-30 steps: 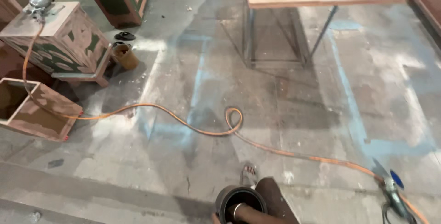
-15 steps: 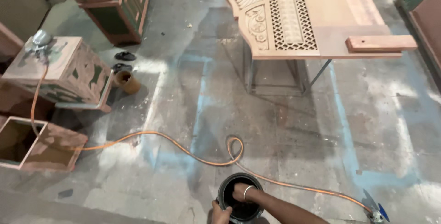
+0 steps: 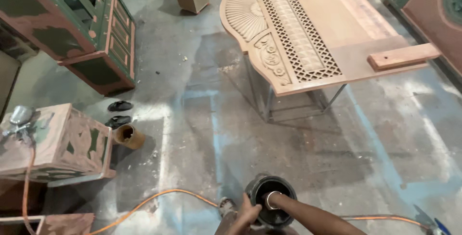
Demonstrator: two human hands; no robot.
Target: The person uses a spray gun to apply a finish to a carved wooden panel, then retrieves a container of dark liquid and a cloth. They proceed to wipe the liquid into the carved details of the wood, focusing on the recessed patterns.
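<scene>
Left hand (image 3: 249, 212) clasped, right forearm (image 3: 313, 212) extended downward.

furniture workshop, carved wooden headboard (image 3: 288, 28) on metal stand, half-painted cabinets (image 3: 91, 32), spray gun (image 3: 19, 119), paint-dusted concrete floor (image 3: 192, 119)

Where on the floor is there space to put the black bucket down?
The widest bare floor lies between the green cabinet and the carved panel. More lies right of the black bucket. It is crowded left, by the box, tin and orange hose.
</scene>
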